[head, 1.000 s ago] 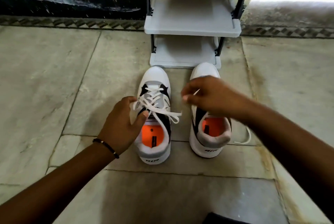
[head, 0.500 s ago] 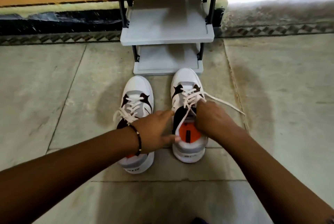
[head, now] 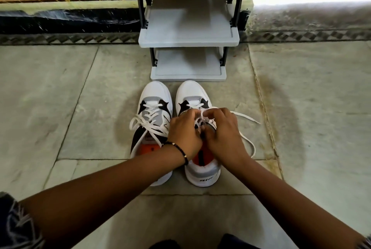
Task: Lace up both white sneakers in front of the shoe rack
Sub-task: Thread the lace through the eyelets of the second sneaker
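Note:
Two white sneakers with black and grey panels and orange insoles stand side by side, toes toward the shoe rack (head: pixel 188 38). The left sneaker (head: pixel 153 96) has its lace tied in a loose bow (head: pixel 149 124). Over the tongue of the right sneaker (head: pixel 191 92), my left hand (head: pixel 184 132) and my right hand (head: pixel 222 134) meet, both pinching its white lace (head: pixel 202 114). One loose lace end (head: pixel 248 118) trails out to the right over the floor, and a loop hangs beside the shoe. The hands hide the upper eyelets.
The grey shoe rack has black posts and bare shelves, its lowest tray just beyond the toes. Stone floor tiles (head: pixel 70 98) spread to both sides. A dark patterned skirting (head: pixel 60 38) runs along the wall behind. My knees show at the bottom edge.
My left hand left the left sneaker's bow and crossed to the right sneaker. Both hands have moved up onto the right lace, and the two shoes now stand closer together.

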